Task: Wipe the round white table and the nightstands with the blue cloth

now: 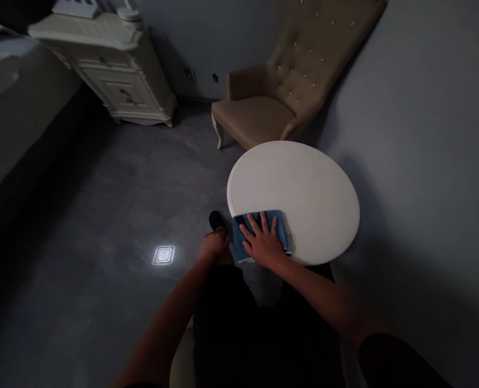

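My right hand (265,246) lies flat with its fingers spread on a folded blue cloth (278,225). Under the cloth is the near left edge of a white oval tabletop (304,194), and one corner of the cloth reaches past the rim. Left of the table, my left hand (215,245) rests by my knee with its fingers curled in, and no object shows in it.
Behind the table stands a tan tufted armchair (255,116). A white nightstand (122,81) is at the back left, beside a bed (16,113). A bright square light patch (164,255) falls on the grey floor (142,178). A grey wall (425,161) rises on the right.
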Available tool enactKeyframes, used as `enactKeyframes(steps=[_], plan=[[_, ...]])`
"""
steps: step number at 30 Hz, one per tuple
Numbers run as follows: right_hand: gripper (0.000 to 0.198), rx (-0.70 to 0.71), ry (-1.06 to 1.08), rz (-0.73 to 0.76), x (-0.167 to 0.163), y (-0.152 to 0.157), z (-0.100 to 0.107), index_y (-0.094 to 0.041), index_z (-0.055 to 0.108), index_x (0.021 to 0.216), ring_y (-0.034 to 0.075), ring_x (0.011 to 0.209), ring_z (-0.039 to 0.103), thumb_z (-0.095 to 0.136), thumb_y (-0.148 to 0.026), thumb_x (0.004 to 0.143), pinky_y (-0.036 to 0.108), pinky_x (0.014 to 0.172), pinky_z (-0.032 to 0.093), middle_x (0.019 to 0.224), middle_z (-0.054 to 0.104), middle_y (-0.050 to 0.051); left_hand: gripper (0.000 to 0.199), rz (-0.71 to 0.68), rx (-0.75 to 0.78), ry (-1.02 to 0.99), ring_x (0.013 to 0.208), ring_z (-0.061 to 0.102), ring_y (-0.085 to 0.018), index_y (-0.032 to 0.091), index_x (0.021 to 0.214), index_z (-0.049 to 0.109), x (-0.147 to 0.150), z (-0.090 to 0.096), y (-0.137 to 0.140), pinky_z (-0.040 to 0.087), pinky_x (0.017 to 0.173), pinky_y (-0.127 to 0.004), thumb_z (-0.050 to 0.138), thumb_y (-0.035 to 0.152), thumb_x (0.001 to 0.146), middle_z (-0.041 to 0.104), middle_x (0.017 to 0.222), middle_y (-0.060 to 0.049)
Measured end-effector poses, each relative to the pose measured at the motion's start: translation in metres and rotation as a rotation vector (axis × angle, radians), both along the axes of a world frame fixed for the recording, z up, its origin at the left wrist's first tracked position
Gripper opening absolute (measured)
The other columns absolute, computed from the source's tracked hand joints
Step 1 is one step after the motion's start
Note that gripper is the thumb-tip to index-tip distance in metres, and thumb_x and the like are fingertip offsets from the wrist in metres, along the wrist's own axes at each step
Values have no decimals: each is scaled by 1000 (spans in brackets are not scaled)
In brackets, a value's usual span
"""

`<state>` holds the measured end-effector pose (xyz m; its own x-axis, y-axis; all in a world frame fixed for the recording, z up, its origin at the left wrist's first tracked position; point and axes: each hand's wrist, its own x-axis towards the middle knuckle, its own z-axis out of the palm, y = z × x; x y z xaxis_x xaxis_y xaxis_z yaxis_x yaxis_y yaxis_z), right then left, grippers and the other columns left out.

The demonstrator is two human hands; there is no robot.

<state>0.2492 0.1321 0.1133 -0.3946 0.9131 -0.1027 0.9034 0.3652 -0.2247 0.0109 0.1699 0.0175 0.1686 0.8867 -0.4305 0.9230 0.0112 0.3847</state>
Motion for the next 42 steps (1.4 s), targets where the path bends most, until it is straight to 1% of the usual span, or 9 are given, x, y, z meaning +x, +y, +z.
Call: enactKeyframes(steps=[3,7,13,19,25,29,33,37,42], plan=[[68,7,30,38,-37,60,3,-36,55,185,56,186,7,52,-55,120,98,141,9,201,21,3,43,-15,-9,34,121,82,-35,14,141,80,-3,-3,2,53,103,-39,58,45,119,85,135,-25],[66,14,71,62,-73,144,3,-30,66,177,54,187,7,57,-60,119,96,142,4,201,26,6,42,-9,23,32,130,80,-37,16,138,82,-3,-10,5,55,110,-42,54,41,119,84,141,-24],[56,54,90,24,-89,260,0,-22,86,148,53,185,14,57,-59,118,92,143,0,191,48,13,40,33,9,-1,134,80,-33,24,138,83,-4,-8,13,58,111,-40,51,37,118,83,149,-16],[57,87,79,-123,-60,363,2,-18,89,144,52,179,28,50,-48,117,90,143,1,173,67,18,43,82,-8,-23,135,80,-35,31,150,82,-14,-3,21,59,111,-41,56,42,117,85,148,-12],[61,112,41,-317,13,442,2,-19,88,146,48,171,40,42,-46,117,90,141,5,166,73,20,39,112,-73,-3,122,84,-34,34,144,86,-19,-4,30,61,105,-41,63,45,114,91,127,-11],[64,130,16,-431,77,471,1,-16,83,152,51,169,41,38,-46,118,92,137,13,169,68,24,37,82,-61,2,120,85,-34,31,138,88,-16,-3,34,60,104,-40,65,47,114,91,127,-12],[67,104,-36,-528,154,477,1,-18,72,166,53,168,41,34,-53,122,93,136,17,178,60,24,44,55,-62,-10,125,84,-33,29,147,85,-13,-3,38,60,104,-38,58,45,116,91,129,-11],[68,90,-65,-636,233,457,2,-21,62,173,52,166,47,35,-57,123,94,134,23,181,55,25,47,54,-71,2,126,84,-33,27,149,84,-8,1,39,60,104,-38,53,44,118,91,132,-13],[71,63,-73,-767,316,402,5,-22,59,175,51,158,57,39,-63,122,82,130,41,175,60,28,46,43,-50,20,129,84,-32,30,151,82,0,10,40,59,105,-37,54,44,118,92,131,-10]])
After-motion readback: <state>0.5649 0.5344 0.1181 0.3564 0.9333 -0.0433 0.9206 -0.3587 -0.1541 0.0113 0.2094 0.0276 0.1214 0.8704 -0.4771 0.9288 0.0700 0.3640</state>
